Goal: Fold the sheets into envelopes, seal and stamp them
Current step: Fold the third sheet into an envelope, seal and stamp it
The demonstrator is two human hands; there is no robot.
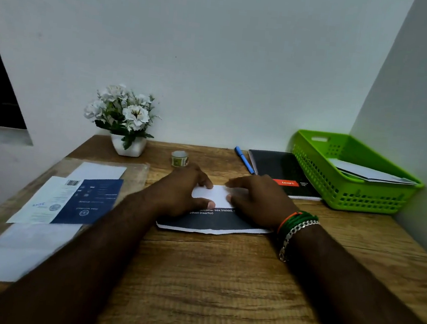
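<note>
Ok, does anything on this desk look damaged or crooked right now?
The near edge of the folded sheet under both hands looks ragged, as if torn rather than cut. The loose papers at the left lie fanned at angles. Nothing looks spilled.

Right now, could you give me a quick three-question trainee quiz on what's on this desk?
1. True or false: the green basket holds nothing.
2. What lies between the flower pot and the blue pen? A) tape roll B) scissors C) mug
3. Which hand wears bracelets while pressing the folded sheet?

Key: 1 false, it holds papers; 2 A; 3 the right hand, not the left hand.
</note>
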